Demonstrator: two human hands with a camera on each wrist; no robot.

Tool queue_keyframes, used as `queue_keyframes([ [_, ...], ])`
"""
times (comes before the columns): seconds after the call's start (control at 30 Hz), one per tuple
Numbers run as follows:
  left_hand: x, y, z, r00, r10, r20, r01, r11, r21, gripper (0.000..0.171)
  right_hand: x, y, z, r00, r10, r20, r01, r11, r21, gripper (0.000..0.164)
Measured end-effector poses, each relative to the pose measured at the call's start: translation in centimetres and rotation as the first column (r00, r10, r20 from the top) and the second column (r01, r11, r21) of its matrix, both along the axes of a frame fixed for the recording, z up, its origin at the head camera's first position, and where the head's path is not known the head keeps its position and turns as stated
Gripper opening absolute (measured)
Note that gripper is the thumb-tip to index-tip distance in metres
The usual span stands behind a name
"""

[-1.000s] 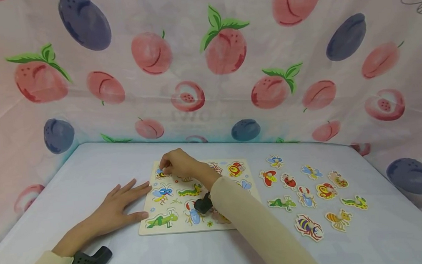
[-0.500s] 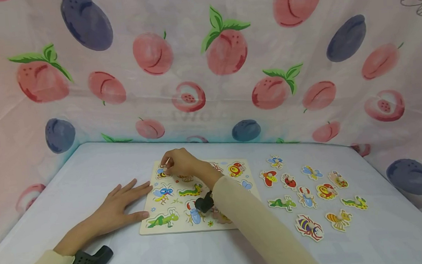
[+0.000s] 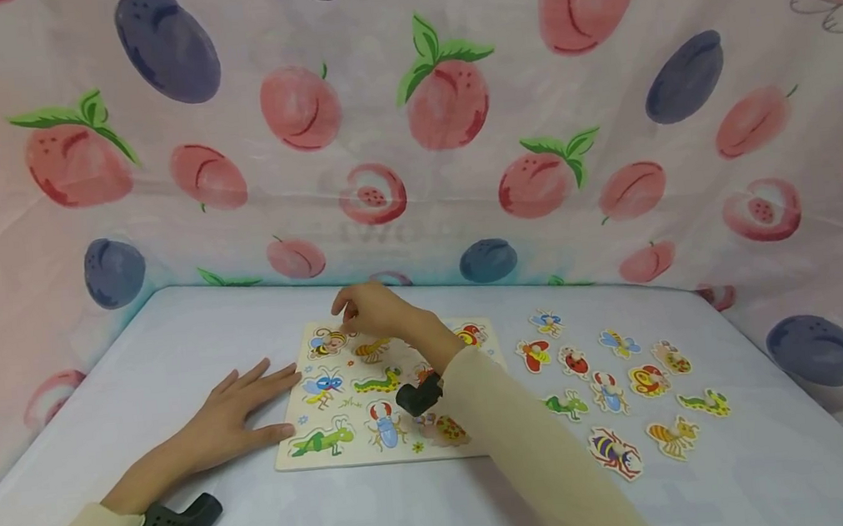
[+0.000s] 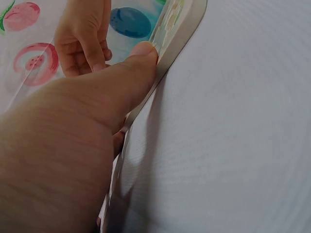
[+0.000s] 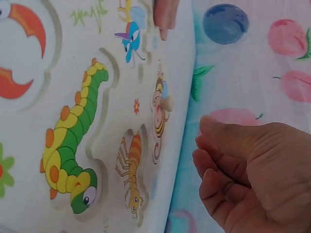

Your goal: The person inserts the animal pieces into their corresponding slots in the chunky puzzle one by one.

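Note:
A wooden insect puzzle board (image 3: 351,403) lies on the table. In its far left corner sits a bee piece (image 3: 326,342), whose small knob shows in the right wrist view. Just above and to the right of that piece hovers my right hand (image 3: 376,309); in the right wrist view its fingers (image 5: 214,187) are loosely bent with nothing between them. My left hand (image 3: 242,408) lies spread at the board's left edge, fingertips right at the rim. The left wrist view has its thumb (image 4: 131,73) against the board's side. My right forearm hides part of the board's right side.
Several loose insect pieces lie right of the board, among them a ladybug (image 3: 574,362), a spider (image 3: 615,451), a caterpillar (image 3: 705,404) and a grasshopper (image 3: 565,405). A fruit-print cloth (image 3: 421,255) hangs behind the white table (image 3: 208,323).
My right hand has let go of the bee piece and moved up and to the right, leaving the piece uncovered. My left hand has stayed in place.

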State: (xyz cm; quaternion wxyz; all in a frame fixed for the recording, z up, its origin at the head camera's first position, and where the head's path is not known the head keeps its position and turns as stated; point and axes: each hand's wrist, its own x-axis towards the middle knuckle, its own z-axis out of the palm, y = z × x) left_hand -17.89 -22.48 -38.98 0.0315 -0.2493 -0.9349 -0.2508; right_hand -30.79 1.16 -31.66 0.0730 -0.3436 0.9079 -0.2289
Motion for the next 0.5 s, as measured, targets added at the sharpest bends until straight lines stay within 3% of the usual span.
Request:
queue_keyframes([
  [0.33, 0.3, 0.1, 0.2, 1.000, 0.011, 0.008, -0.011, 1.000, -0.007, 0.072, 1.5, 2.0, 1.0, 0.999, 0.038, 0.014, -0.036, 0.991, -0.128, 0.028],
  [0.5, 0.3, 0.1, 0.2, 1.000, 0.013, 0.011, -0.013, 1.000, -0.009, 0.072, 2.4, 3.0, 1.5, 0.998, 0.035, -0.057, -0.043, 0.989, -0.144, 0.028],
])
